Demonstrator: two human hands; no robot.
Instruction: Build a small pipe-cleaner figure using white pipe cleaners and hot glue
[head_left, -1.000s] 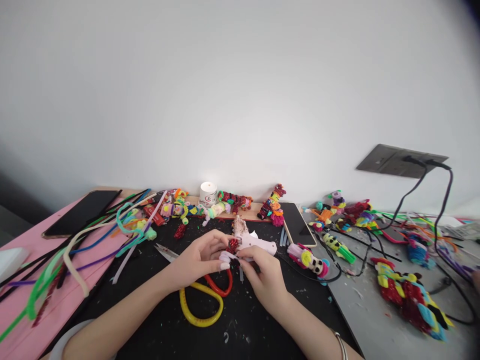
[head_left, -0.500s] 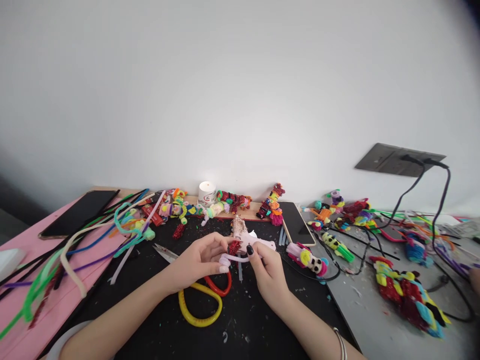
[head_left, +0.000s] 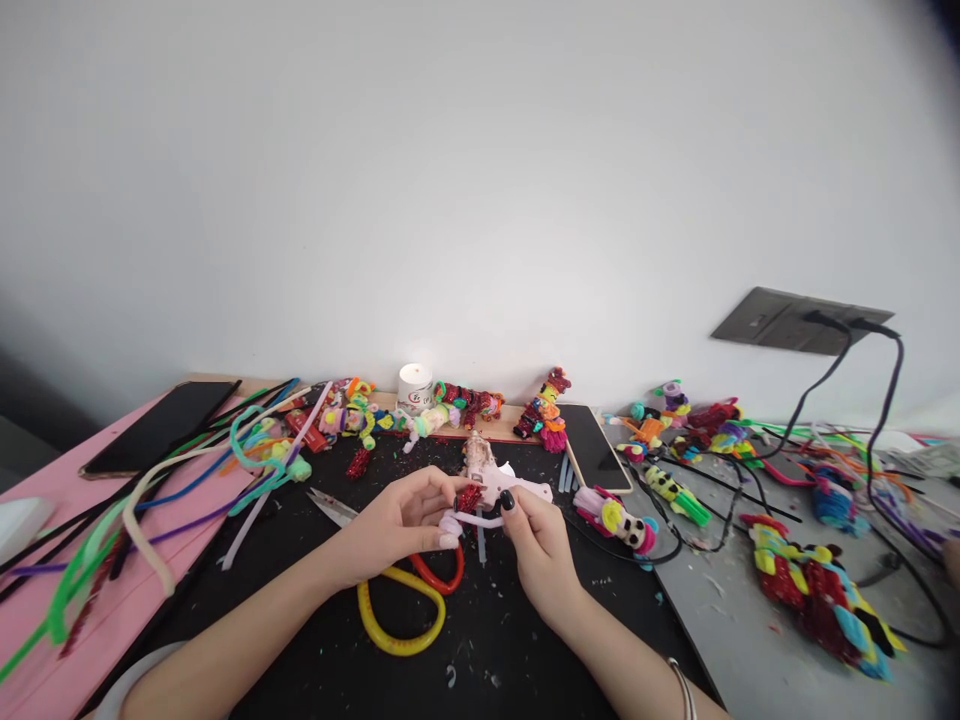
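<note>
Between thumb and fingers, my left hand (head_left: 409, 515) pinches a small pipe-cleaner piece (head_left: 469, 497), glittery red with pale lilac wound at its lower end. A lilac pipe-cleaner strand (head_left: 484, 521) runs from it to my right hand (head_left: 538, 540), whose thumb and fingers are closed on the strand. Just behind the hands lies a pale pink glue gun (head_left: 499, 482), its nozzle end stained brown. Scissors (head_left: 401, 612) with yellow and red handles rest under my left wrist, blades pointing up-left.
Loose pipe cleaners (head_left: 157, 500) and a dark phone (head_left: 157, 425) lie on the pink board at left. A paper cup (head_left: 415, 388) stands by the wall. Pipe-cleaner dolls (head_left: 616, 520), a white-edged phone (head_left: 598, 450) and black cables (head_left: 876, 460) occupy the right. Part of another hand (head_left: 951, 560) shows at the right edge.
Both hands hold nearly the same pose, still on the lilac strand and the red piece. The whole view has shifted very slightly.
</note>
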